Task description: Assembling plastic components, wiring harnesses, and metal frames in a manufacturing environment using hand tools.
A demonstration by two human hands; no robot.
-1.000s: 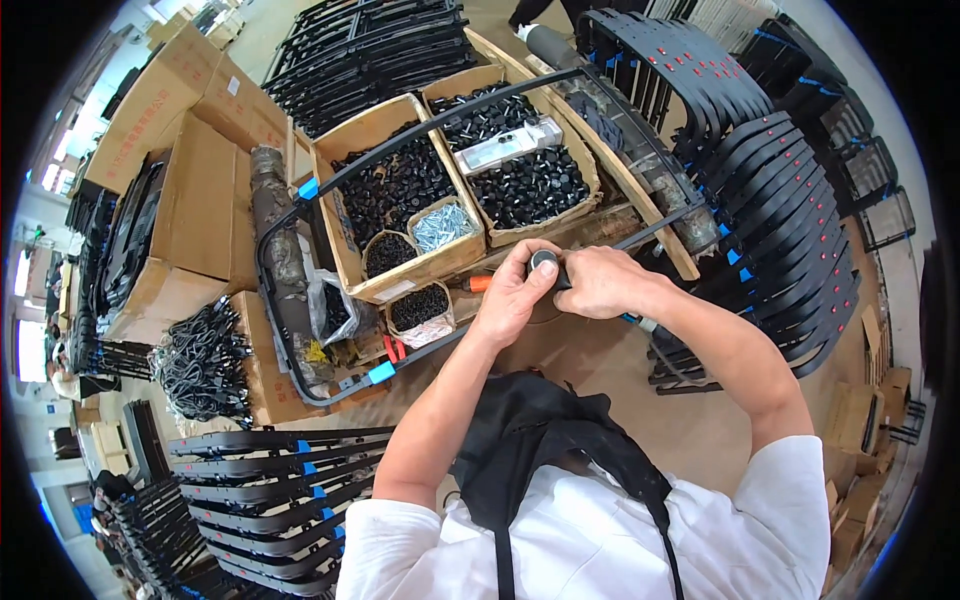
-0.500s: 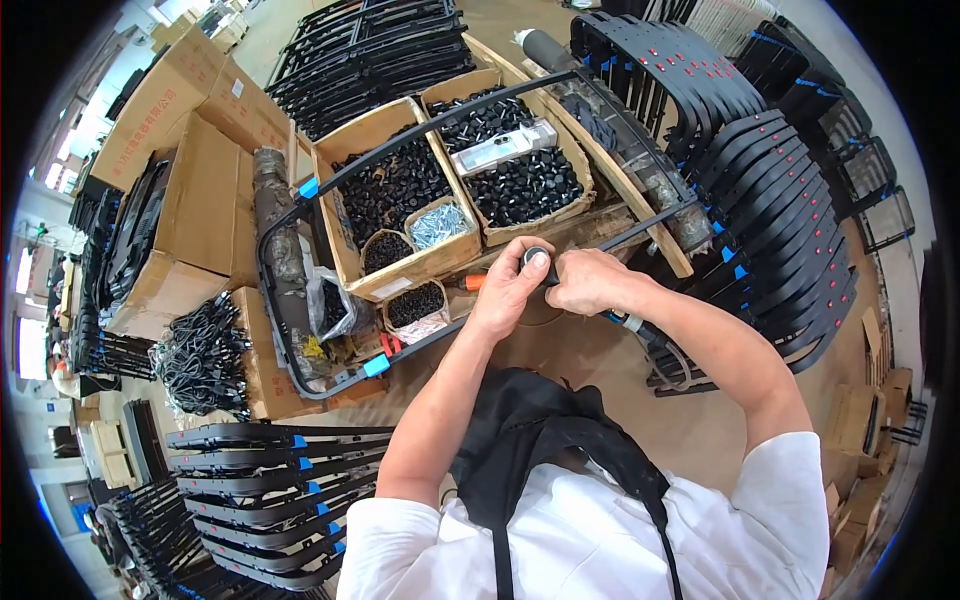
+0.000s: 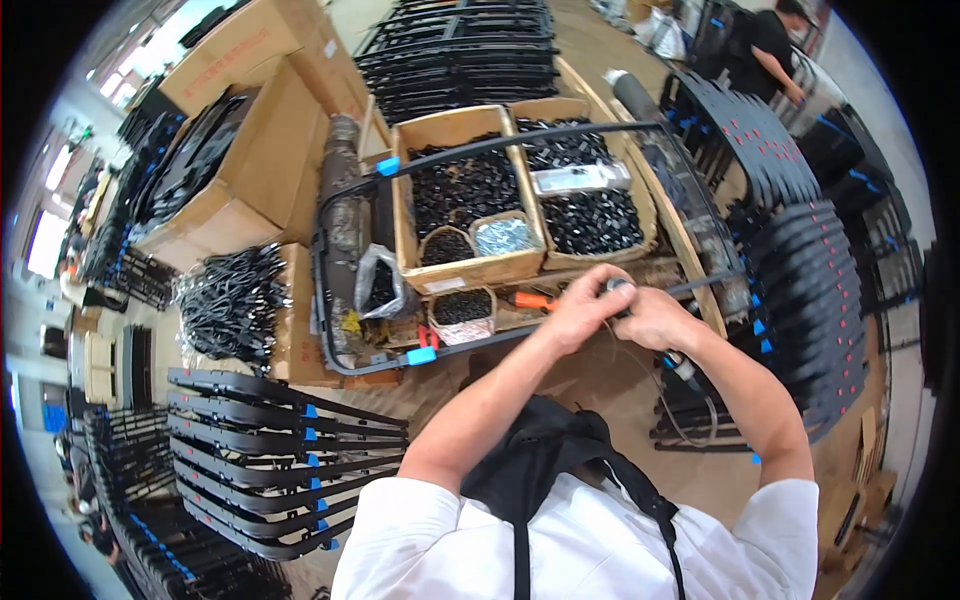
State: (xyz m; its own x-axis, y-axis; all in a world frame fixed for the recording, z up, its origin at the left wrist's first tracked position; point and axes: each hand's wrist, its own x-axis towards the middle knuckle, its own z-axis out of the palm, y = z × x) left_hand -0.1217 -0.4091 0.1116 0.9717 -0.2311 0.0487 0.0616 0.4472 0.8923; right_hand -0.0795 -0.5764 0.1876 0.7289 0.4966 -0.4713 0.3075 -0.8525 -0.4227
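Observation:
Over the near rail of a black rounded frame [image 3: 320, 268], my two hands meet. My left hand [image 3: 580, 315] is closed, its thumb pressed on a small round dark knob [image 3: 618, 286]. Right beside it, my right hand [image 3: 655, 318] is curled shut; what lies in its fingers is hidden. Below the right wrist shows the end of a hand tool [image 3: 682, 368] with a cable or hose looping down; whether the hand grips it I cannot tell. An orange-handled tool [image 3: 535, 300] lies just left of my left hand.
Inside the frame's outline stand wooden boxes [image 3: 470, 270] of black knobs and silvery screws, plus a small bag [image 3: 465, 328] of black parts. Stacked black frames [image 3: 250, 465] stand lower left, with more [image 3: 810, 300] at right. Bundled cables [image 3: 235, 305] lie left. A person [image 3: 770, 55] is upper right.
The whole view has shifted, so the boxes and frame sit further right. Both hands stay together at the knob. A person has come into view at upper right.

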